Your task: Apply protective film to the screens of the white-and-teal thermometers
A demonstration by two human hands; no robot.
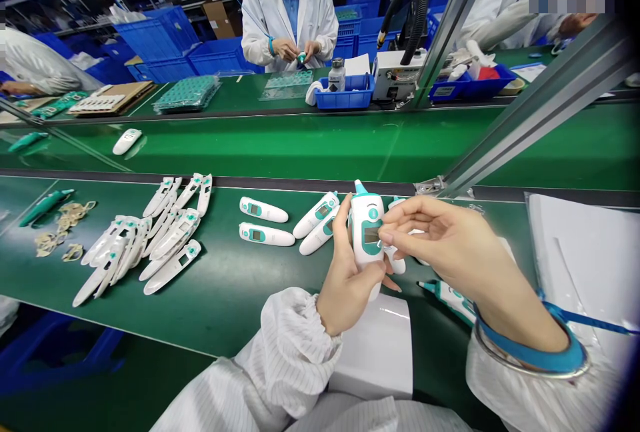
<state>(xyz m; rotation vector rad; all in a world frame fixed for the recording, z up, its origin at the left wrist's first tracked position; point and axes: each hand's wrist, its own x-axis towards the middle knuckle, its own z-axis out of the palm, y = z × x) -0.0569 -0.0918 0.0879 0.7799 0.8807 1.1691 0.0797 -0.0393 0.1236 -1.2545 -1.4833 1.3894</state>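
My left hand (347, 273) grips a white-and-teal ear thermometer (366, 232) upright, its teal tip pointing away from me. My right hand (440, 239) reaches in from the right, its fingertips pinched at the thermometer's display. Just beyond my hands, several finished-looking thermometers (263, 210) lie on the green bench mat (235, 299). Further left lies a heap of white thermometer casing parts (170, 232). A teal-tipped white part (447, 299) lies beneath my right forearm, partly hidden.
Teal pieces (46, 209) and beige rubber rings (65, 232) lie at the mat's left. A white box (375, 345) stands close to me, with white papers (585, 252) at right. An aluminium frame (455, 152) rises right, and a co-worker (290, 12) in a white coat handles a small item beyond the belt.
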